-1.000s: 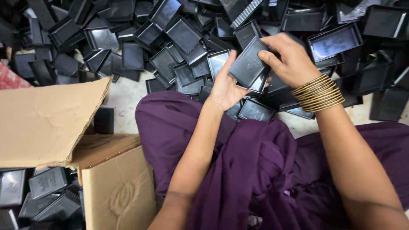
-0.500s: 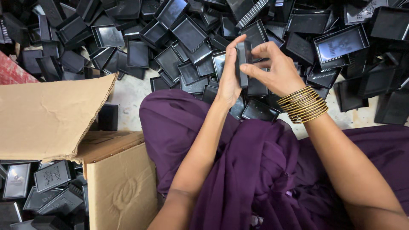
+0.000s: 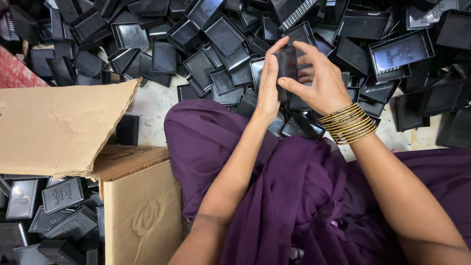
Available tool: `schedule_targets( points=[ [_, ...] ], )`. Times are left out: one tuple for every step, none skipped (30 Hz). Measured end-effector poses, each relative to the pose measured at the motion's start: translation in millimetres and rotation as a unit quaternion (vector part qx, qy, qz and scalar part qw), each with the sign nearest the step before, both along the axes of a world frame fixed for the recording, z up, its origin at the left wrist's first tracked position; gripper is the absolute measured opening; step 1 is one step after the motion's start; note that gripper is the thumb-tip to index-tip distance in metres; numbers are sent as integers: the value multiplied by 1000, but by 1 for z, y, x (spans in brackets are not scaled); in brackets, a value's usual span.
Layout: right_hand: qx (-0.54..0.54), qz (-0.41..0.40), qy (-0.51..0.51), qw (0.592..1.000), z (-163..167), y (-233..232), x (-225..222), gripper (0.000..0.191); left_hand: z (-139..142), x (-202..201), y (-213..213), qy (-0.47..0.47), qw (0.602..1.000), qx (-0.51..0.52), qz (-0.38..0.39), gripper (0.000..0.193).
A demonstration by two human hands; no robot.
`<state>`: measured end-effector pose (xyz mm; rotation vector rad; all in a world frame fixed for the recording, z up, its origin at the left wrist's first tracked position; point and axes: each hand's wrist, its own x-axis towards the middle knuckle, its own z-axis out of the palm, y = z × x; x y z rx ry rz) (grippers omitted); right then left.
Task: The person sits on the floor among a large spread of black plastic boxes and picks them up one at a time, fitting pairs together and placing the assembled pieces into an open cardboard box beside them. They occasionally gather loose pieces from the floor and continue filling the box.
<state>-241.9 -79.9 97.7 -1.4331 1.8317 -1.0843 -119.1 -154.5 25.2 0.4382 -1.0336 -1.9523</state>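
Both hands hold one small black plastic tray (image 3: 286, 66) upright on its edge, above the pile. My left hand (image 3: 268, 83) presses flat against its left side. My right hand (image 3: 319, 83), with gold bangles (image 3: 349, 123) on the wrist, grips its right side with thumb and fingers. Many identical black rectangular trays (image 3: 221, 34) lie heaped on the floor beyond my hands. Purple cloth (image 3: 294, 196) covers my lap below the arms.
An open cardboard box (image 3: 137, 206) stands at lower left, its flap (image 3: 59, 122) raised, with several black trays (image 3: 59, 196) inside. A strip of bare pale floor (image 3: 152, 105) shows between box and pile. A red item (image 3: 12, 73) sits at the left edge.
The tray was lying flat in my right hand; both hands have since turned it upright on its edge and closed on its two sides. The view has shifted slightly.
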Motion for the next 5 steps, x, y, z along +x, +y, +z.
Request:
schedule_targets(
  points=[
    [-1,2,10,1000,0,0,1,78,-1,0,1,-16,1000,-18,7,60],
    [-2,4,20,1000,0,0,1,80,-2,0,1,-32,999,-35,13,61],
    [-3,5,15,1000,0,0,1,80,-3,0,2,-25,999,-35,9,61],
    [-5,7,11,1000,0,0,1,81,-4,0,2,-19,999,-36,5,61],
    [-7,7,7,1000,-1,0,1,82,-5,0,2,-12,999,-37,0,61]
  ],
)
